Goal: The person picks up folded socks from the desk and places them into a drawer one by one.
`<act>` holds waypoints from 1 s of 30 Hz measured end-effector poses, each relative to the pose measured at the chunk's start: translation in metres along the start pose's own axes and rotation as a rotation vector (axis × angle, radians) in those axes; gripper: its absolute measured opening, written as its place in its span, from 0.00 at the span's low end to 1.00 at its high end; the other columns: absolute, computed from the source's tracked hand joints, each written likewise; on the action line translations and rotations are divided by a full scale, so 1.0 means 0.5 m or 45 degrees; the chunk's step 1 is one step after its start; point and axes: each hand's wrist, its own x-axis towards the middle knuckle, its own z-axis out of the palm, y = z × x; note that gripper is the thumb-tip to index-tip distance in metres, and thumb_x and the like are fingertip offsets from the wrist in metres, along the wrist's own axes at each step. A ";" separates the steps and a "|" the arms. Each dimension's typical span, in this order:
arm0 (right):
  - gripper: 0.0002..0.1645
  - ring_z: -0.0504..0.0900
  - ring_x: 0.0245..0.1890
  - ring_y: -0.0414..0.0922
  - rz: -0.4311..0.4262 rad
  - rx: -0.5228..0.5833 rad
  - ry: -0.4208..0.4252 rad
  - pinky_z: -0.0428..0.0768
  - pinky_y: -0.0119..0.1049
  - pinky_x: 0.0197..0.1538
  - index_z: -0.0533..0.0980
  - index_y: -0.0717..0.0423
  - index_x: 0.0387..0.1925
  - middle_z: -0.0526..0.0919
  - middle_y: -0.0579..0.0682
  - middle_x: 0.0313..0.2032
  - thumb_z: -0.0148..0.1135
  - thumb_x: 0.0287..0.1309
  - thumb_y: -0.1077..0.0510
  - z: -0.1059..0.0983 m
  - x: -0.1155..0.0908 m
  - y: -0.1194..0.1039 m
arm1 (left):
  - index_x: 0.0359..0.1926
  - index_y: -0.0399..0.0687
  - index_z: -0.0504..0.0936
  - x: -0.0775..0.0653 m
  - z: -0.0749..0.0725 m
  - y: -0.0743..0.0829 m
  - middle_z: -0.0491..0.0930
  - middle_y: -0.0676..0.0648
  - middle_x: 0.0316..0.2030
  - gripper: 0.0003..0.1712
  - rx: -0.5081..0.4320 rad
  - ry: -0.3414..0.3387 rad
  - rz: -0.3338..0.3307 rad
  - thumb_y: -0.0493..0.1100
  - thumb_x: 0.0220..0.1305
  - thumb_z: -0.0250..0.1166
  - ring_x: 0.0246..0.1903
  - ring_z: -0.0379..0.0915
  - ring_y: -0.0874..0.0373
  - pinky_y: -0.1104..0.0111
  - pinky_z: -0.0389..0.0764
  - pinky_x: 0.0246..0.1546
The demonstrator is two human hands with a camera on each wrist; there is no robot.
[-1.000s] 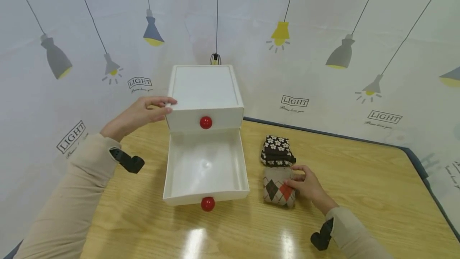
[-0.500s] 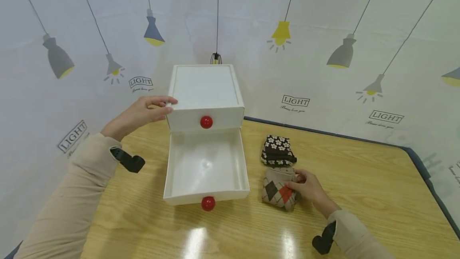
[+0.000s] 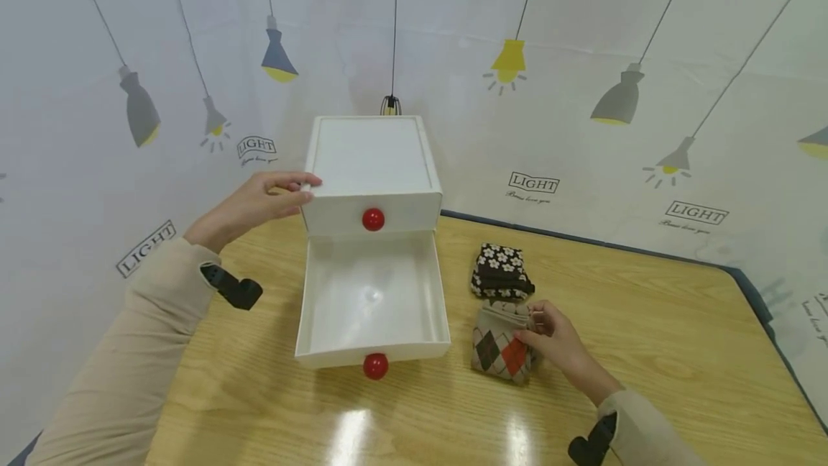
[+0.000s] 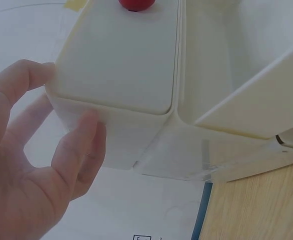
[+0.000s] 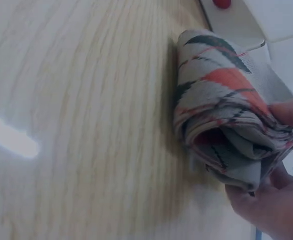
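In the head view my left hand (image 3: 249, 207) rests its fingertips on the upper left corner of a white two-drawer unit (image 3: 369, 157). Seen from the left wrist, loosely bent fingers (image 4: 89, 127) touch its top edge and side. With thumb and fingers, my right hand (image 3: 559, 344) grips the right side of a folded pair of argyle socks (image 3: 494, 351), beige with dark and red diamonds. The right wrist view shows the rolled layers of the argyle socks (image 5: 221, 100) at close range, just over the table. Behind them lies a folded black pair with white flowers (image 3: 499, 272).
The lower drawer (image 3: 371, 308) is pulled out, with nothing inside; the upper drawer (image 3: 336, 218) is closed. Both have a red ball knob (image 3: 375, 366). A wooden table (image 3: 647, 329) carries everything, and a lamp-print curtain (image 3: 453, 20) hangs behind it.
My right hand has closed its fingers in on the argyle socks and lifted their far right edge a little, so the fold shows. My left hand stays at the corner.
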 end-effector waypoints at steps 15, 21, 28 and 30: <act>0.19 0.75 0.41 0.37 -0.139 0.183 -0.040 0.78 0.31 0.40 0.62 0.59 0.46 0.69 0.51 0.44 0.57 0.56 0.58 -0.033 -0.002 -0.157 | 0.58 0.42 0.67 -0.004 -0.005 0.003 0.60 0.41 0.51 0.25 -0.004 0.006 0.012 0.49 0.63 0.54 0.50 0.59 0.49 0.55 0.67 0.54; 0.21 0.72 0.43 0.43 -0.130 0.215 -0.172 0.76 0.36 0.43 0.62 0.57 0.46 0.69 0.53 0.46 0.59 0.55 0.56 -0.011 0.020 -0.251 | 0.58 0.43 0.67 -0.002 -0.003 0.002 0.61 0.42 0.52 0.25 0.002 0.006 0.016 0.49 0.62 0.55 0.51 0.58 0.49 0.55 0.67 0.54; 0.23 0.73 0.47 0.48 0.080 0.316 -0.375 0.76 0.42 0.46 0.63 0.55 0.48 0.69 0.57 0.50 0.61 0.52 0.59 0.071 0.058 -0.329 | 0.58 0.44 0.67 -0.001 -0.003 0.005 0.60 0.41 0.52 0.26 -0.002 0.000 -0.005 0.50 0.62 0.55 0.51 0.59 0.49 0.55 0.67 0.54; 0.22 0.73 0.47 0.49 0.123 0.304 -0.405 0.76 0.42 0.47 0.64 0.56 0.48 0.70 0.57 0.50 0.61 0.52 0.60 0.097 0.069 -0.339 | 0.58 0.45 0.67 0.000 -0.003 0.008 0.60 0.41 0.52 0.26 -0.005 -0.002 -0.006 0.50 0.62 0.55 0.51 0.59 0.49 0.55 0.67 0.54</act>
